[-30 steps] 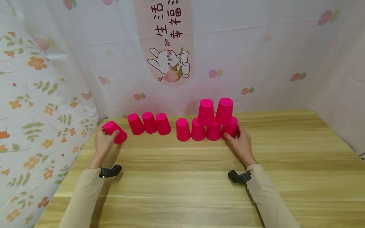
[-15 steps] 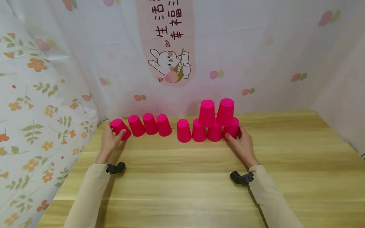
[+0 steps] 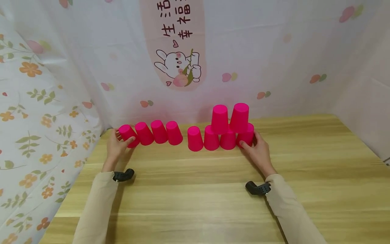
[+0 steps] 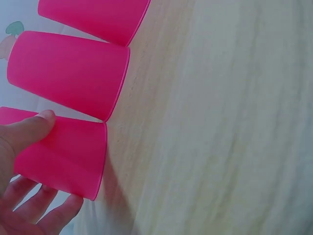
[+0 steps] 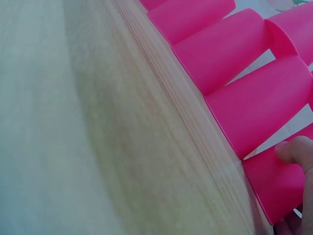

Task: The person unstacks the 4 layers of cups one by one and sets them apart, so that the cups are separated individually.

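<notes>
head: high, forward-down | wrists: close, tilted | head, left wrist share: leftmost cups (image 4: pixel 68 73)

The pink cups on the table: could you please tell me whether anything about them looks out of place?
One gap stands out: the fourth bottom-row cup from the left and the fifth bottom-row cup stand apart, while other neighbours in that row sit close together. No damage shows.

Toward eight o'clock, a plain beige long fabric sleeve (image 3: pixel 95 208) leads to the bare left hand (image 3: pixel 115 149); toward four o'clock, a matching beige fabric sleeve (image 3: pixel 291 210) leads to the bare right hand (image 3: pixel 259 153). A black, elbow-shaped, dotted left wrist bracket (image 3: pixel 123 175) has a blunt end; the black right wrist bracket (image 3: pixel 258 188) is bent likewise.
</notes>
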The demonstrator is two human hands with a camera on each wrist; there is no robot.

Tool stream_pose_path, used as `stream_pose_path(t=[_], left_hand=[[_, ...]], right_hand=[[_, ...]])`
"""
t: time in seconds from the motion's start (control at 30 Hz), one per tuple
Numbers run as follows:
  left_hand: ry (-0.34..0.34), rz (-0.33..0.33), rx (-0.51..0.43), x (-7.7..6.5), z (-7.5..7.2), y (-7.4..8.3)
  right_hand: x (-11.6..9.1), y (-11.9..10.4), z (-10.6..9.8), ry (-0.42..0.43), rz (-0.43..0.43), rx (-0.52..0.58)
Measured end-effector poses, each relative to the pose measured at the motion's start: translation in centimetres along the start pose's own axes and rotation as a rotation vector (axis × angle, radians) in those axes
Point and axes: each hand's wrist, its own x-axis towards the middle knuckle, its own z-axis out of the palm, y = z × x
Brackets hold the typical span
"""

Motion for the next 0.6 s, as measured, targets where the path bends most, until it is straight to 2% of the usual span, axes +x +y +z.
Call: stream_pose_path(t=[0.13, 0.27, 0.4, 0.5, 0.6], left_hand=[[0.012, 0.016, -0.003, 0.0, 0.1, -0.3], [-0.004, -0.012, -0.001, -0.2, -0.2, -0.2], [-0.088, -0.05, 0.027, -0.5, -0.3, 0.3], [-0.126, -0.037, 0.04, -0.4, -0.3, 0.8], [-0.099, -0.021, 0.034, -0.6, -0.2, 1.7]], right_hand=[[0.1, 0.1, 0.2, 0.004, -0.017, 0.009], [0.2, -0.1, 0.2, -0.008, -0.025, 0.007], [0.1, -0.1, 0.2, -0.01, -0.018, 0.003], [0.1, -0.2, 0.2, -0.005, -0.016, 0.008], [-0.1, -0.2, 0.1, -0.006, -0.002, 0.006]])
